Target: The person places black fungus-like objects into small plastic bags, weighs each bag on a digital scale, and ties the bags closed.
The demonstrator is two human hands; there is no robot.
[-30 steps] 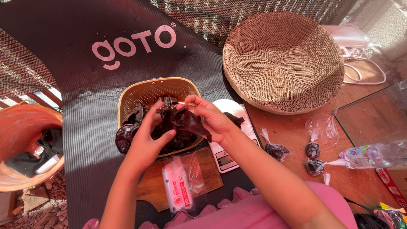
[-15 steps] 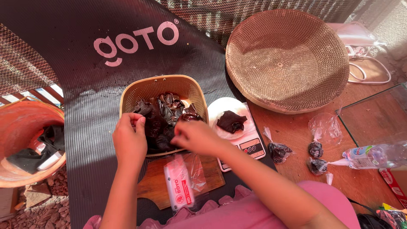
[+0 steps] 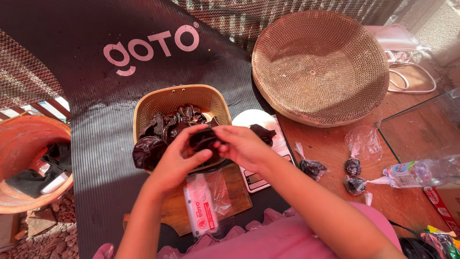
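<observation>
Above the front edge of the tan basket (image 3: 143, 108) (heaped with dark, wrinkled pieces), the left hand (image 3: 175, 160) and right hand (image 3: 242, 146) meet, fingers of both pinched on one dark piece (image 3: 203, 140); a wooden board (image 3: 177, 208) lies below on the surface.

Half a second ago the hands were apart, both low in the yellow basket (image 3: 178, 98). Now the left hand (image 3: 178, 160) and right hand (image 3: 242, 146) have risen and met over its near rim, pinching one dark wrinkled piece (image 3: 202, 140) between them (much as a second ago). The right hand again covers part of the white plate (image 3: 249, 117) beside the basket.
</observation>
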